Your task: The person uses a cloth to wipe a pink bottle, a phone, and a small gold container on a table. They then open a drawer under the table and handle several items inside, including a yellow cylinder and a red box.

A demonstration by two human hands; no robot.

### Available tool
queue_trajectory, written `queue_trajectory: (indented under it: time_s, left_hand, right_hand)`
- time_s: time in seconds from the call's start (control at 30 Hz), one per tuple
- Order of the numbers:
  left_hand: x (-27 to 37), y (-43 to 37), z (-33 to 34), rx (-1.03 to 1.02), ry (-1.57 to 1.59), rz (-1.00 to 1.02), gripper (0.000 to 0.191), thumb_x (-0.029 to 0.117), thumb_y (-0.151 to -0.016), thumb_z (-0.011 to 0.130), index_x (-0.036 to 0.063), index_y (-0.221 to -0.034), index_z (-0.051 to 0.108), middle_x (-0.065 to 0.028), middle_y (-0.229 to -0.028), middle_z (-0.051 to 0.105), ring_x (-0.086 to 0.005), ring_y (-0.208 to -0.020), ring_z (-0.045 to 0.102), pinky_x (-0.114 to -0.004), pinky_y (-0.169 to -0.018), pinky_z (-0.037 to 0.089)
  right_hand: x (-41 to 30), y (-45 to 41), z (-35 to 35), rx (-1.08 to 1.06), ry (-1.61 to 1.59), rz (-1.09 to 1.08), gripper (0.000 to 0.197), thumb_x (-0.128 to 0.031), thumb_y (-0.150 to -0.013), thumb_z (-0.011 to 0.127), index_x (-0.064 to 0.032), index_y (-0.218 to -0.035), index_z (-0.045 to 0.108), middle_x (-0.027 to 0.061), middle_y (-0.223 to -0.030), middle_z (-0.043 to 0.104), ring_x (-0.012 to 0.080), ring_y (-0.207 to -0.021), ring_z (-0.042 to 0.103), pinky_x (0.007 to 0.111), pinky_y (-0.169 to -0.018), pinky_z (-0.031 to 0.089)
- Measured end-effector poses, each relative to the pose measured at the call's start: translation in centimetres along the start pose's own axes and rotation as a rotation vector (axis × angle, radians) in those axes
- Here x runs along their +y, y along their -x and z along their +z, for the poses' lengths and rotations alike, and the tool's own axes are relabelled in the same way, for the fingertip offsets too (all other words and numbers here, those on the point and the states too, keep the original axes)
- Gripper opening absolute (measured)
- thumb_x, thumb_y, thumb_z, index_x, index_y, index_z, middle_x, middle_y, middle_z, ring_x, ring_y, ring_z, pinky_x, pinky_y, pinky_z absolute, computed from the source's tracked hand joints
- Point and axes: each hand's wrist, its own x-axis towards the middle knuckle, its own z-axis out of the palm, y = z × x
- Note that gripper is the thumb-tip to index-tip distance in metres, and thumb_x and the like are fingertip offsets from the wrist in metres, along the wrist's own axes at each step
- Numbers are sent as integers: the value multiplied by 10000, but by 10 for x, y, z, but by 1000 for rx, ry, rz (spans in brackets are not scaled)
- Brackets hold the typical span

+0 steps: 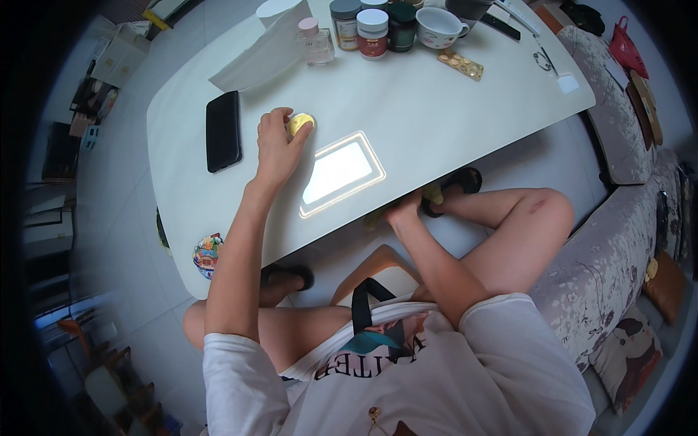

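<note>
My left hand (279, 141) rests on the white table (436, 120) with its fingers and thumb around a round gold disc (301, 124), like a coin in a clear case. A black smartphone (223, 132) lies left of this hand. My right hand (404, 211) is low by the table's near edge, above my lap. The tabletop hides its fingers. Yellowish-green material (433, 193) shows beside it, too covered to name, and I cannot tell whether the hand grips it.
Along the far side stand a perfume bottle (316, 46) with a pink cap, several lidded jars (372, 35) and a white cup (440, 28). A blister pack (461, 65) lies before the cup. A colourful round sticker or coaster (206, 256) is near my left forearm. A floral-covered sofa (605, 261) is at right.
</note>
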Motion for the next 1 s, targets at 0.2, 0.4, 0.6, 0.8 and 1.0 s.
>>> queue_trajectory:
  time_s: [0.2, 0.4, 0.6, 0.8, 1.0]
  left_hand:
    - [30, 42, -39, 210, 225, 55, 391, 208, -854, 620, -3, -1156, 490, -144, -1088, 516, -234, -961, 539, -337, -819, 433]
    - [46, 158, -50, 385, 492, 1, 125, 61, -902, 517, -11, -997, 557, -88, -882, 576, -140, -788, 521, -250, -723, 420]
    - [17, 266, 8, 19, 875, -842, 213, 186, -966, 422, 22, -1010, 550, -63, -933, 572, -106, -798, 544, -228, -684, 448]
    - [36, 205, 97, -1, 1853, -1160, 402, 357, -981, 316, 78, -1235, 455, -110, -1218, 494, -230, -1087, 491, -373, -967, 401]
    - [64, 155, 101, 577, 2477, -1059, 543, 453, -947, 299, 76, -1325, 397, -136, -1354, 395, -300, -1239, 388, -475, -1038, 320]
  right_hand:
    - [33, 3, -2, -7, 134, -108, 669, -621, -895, 279, -131, -1320, 440, 48, -1334, 441, 262, -1215, 413, 411, -1023, 335]
    - [85, 54, 19, 71, 44, 286, 660, -627, -874, 334, -157, -1328, 427, 42, -1354, 429, 265, -1234, 400, 452, -1037, 316]
    - [82, 110, 50, -36, 27, 595, 534, -475, -932, 291, -112, -1301, 422, 86, -1381, 395, 290, -1266, 357, 480, -1079, 229]
    - [34, 128, 62, 127, 677, 432, 453, -368, -963, 287, -45, -1241, 437, 154, -1286, 491, 291, -1217, 416, 515, -1046, 243]
    - [-27, 165, 71, -100, 1244, 176, 282, -228, -930, 448, -31, -1097, 562, 84, -1062, 627, 167, -1003, 562, 258, -795, 421]
